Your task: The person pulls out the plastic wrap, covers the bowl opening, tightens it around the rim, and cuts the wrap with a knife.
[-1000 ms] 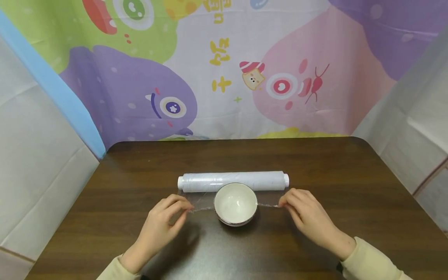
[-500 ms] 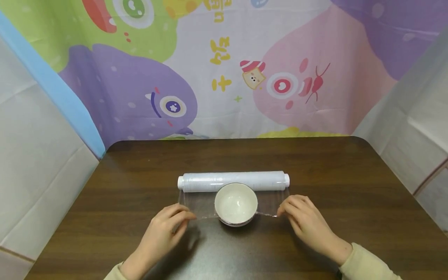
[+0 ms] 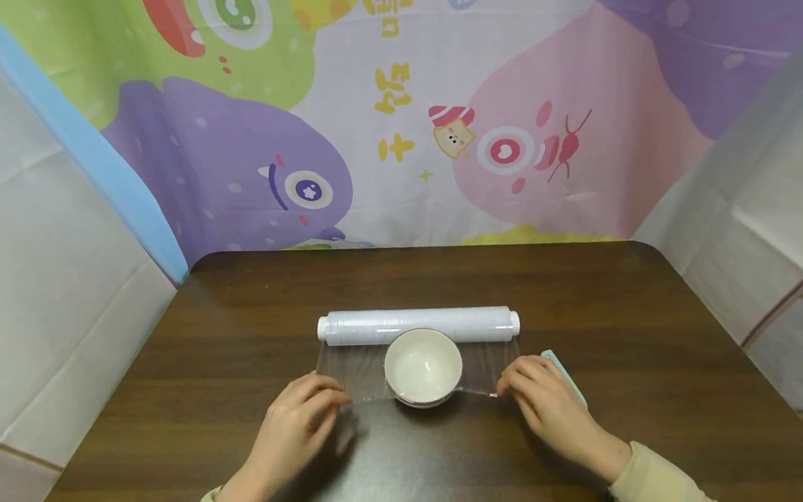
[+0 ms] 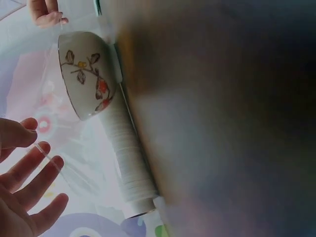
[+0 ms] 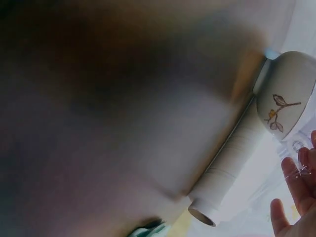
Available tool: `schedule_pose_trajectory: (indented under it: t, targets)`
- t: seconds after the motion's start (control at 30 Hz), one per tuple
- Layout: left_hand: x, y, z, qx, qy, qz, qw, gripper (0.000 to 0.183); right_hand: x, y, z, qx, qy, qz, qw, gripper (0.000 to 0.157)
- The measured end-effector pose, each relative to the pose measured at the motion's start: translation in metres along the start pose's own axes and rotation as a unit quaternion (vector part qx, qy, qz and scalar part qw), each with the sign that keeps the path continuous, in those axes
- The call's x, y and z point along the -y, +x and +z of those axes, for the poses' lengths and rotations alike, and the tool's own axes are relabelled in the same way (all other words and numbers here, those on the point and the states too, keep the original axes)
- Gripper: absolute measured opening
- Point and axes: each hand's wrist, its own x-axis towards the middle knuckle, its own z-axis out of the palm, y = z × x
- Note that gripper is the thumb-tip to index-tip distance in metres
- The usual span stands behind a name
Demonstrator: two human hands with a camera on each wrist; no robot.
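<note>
A white bowl (image 3: 423, 367) stands upright on the table, its outside painted with a leafy branch in the left wrist view. Right behind it lies a roll of cling film (image 3: 364, 328). From the roll a clear sheet of cling film (image 3: 486, 364) stretches forward over the bowl, its free edge near the bowl's front rim. My left hand (image 3: 297, 417) pinches this edge at the left between thumb and fingers. At the right my right hand (image 3: 552, 404) pinches the other end of the edge. Its fingertips are partly cut off in the right wrist view.
A light blue object (image 3: 564, 376) lies just beyond my right hand, which partly hides it; its kind cannot be told. The dark wooden table (image 3: 401, 279) ends at a cartoon-printed curtain (image 3: 401, 202) behind.
Both hands have moved toward me and slightly down, drawing the film's free edge from the bowl's middle to near its front rim. The light blue object has come into view.
</note>
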Motion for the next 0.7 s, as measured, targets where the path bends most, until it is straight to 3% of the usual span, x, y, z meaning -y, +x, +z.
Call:
schedule_pose_trajectory:
  t: [0.17, 0.37, 0.53, 0.7]
  targets:
    - [-0.0011, -0.0049, 0.0022, 0.001, -0.006, -0.003, 1.0000, 0.016, -0.0006, -0.0021, 0.0018, 0.006, 0.002, -0.007, 1.000, 0.040]
    - [-0.0021, -0.0061, 0.0024, 0.018, -0.001, -0.008, 0.9998, 0.018, -0.0016, -0.0035, 0.0007, 0.036, -0.002, 0.007, 0.999, 0.019]
    - [-0.0011, -0.0067, 0.0034, 0.037, 0.032, 0.001, 0.9988, 0.021, -0.0027, -0.0032, 0.0016, 0.043, -0.020, 0.001, 0.999, 0.022]
    - [0.0027, -0.0070, 0.0059, 0.077, 0.070, 0.002, 0.9946, 0.023, -0.0034, -0.0019, 0.0035, 0.036, -0.046, -0.012, 0.998, 0.030]
